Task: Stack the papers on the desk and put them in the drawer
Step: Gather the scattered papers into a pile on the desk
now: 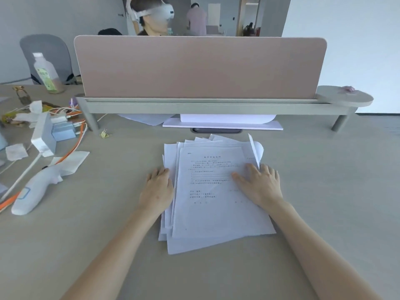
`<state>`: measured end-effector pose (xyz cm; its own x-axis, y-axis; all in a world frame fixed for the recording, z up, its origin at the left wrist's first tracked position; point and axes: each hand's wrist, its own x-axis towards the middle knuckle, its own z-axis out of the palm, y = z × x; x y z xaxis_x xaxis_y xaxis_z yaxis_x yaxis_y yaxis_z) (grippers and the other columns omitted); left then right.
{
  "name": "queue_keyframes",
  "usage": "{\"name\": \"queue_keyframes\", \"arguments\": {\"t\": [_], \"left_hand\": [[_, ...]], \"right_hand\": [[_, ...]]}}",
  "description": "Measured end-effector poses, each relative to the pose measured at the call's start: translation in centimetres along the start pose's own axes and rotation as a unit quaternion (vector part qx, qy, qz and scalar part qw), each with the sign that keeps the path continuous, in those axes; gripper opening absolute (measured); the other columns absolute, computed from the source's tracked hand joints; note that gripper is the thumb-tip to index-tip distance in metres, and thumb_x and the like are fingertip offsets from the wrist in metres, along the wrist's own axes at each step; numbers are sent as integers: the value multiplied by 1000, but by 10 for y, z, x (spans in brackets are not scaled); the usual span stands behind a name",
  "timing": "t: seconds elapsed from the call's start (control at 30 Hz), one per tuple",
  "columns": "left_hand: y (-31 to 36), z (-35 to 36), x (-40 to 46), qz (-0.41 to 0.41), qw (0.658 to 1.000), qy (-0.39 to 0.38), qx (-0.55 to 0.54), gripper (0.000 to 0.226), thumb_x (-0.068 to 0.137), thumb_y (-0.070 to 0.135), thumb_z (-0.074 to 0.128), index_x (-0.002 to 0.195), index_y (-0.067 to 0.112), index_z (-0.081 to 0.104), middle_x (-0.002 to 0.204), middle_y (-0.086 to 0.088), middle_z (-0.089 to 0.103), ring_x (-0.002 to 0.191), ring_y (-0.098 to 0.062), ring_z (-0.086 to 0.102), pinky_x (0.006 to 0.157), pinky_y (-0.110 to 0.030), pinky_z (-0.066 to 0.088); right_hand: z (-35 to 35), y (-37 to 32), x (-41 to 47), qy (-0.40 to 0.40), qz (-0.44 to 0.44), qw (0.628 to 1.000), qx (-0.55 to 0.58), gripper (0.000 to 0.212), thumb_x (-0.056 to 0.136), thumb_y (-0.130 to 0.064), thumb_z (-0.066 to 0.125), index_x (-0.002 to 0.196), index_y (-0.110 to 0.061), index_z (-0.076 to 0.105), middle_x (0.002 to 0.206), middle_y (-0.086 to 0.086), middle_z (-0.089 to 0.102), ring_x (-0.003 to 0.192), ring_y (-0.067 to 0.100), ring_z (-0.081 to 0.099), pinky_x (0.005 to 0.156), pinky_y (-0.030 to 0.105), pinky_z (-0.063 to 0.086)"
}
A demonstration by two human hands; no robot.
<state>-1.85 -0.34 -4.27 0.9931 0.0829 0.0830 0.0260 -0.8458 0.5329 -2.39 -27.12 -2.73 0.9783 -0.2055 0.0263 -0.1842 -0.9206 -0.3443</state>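
Observation:
A loose, uneven pile of white printed papers (207, 204) lies in the middle of the beige desk (324, 191). Its sheets are fanned out at the top and bottom edges. My left hand (158, 187) lies flat against the pile's left edge, fingers together. My right hand (259, 182) rests palm-down on the pile's right side with fingers spread. One sheet (255, 151) stands curled up just beyond my right fingers. No drawer is in view.
A pink divider (201, 66) on a grey shelf (216, 105) crosses the desk behind the pile, with more paper (223, 122) under it. Cables, boxes, a white handheld device (32, 191) and a bottle (46, 72) clutter the left. A person sits beyond the divider.

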Motion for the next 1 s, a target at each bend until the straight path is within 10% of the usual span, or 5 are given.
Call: {"name": "queue_keyframes", "arguments": {"t": [0.33, 0.53, 0.77, 0.87, 1.0], "left_hand": [[5, 7, 32, 41, 995, 64, -59, 37, 95, 1, 39, 124, 5, 63, 106, -13, 70, 97, -33, 63, 81, -41, 51], [17, 5, 29, 24, 994, 69, -83, 53, 89, -7, 37, 130, 14, 63, 91, -8, 69, 86, -30, 62, 68, -36, 48], [15, 5, 31, -10, 993, 31, -111, 55, 91, -5, 33, 132, 18, 61, 99, -16, 68, 82, -28, 56, 65, -30, 40], [16, -5, 29, -43, 986, 17, -160, 53, 92, -4, 34, 129, 20, 62, 81, -9, 59, 66, -23, 49, 54, -27, 37], [13, -20, 30, -121, 956, 11, -266, 51, 87, 0, 43, 126, 24, 66, 117, 4, 70, 104, -14, 64, 82, -30, 52]], "right_hand": [[11, 19, 22, 106, 104, 988, 40, 71, 98, -50, 43, 158, -21, 18, 150, 19, 39, 139, 37, 37, 119, 53, 17], [6, 11, 27, 55, 76, 995, 20, 59, 102, -45, 33, 147, -8, 38, 141, 8, 56, 140, 30, 39, 114, 50, 20], [0, 7, 32, 32, 18, 979, 200, 20, 100, -31, 37, 97, -15, 49, 64, -7, 39, 90, 32, 46, 86, 40, 37], [-7, 7, 30, 5, 31, 954, 299, 27, 100, -24, 37, 121, -18, 54, 82, 9, 61, 93, 35, 51, 82, 41, 39], [0, 13, 26, 106, 74, 979, 156, 37, 98, -15, 37, 131, -11, 55, 113, 6, 66, 103, 33, 50, 88, 42, 36]]}}
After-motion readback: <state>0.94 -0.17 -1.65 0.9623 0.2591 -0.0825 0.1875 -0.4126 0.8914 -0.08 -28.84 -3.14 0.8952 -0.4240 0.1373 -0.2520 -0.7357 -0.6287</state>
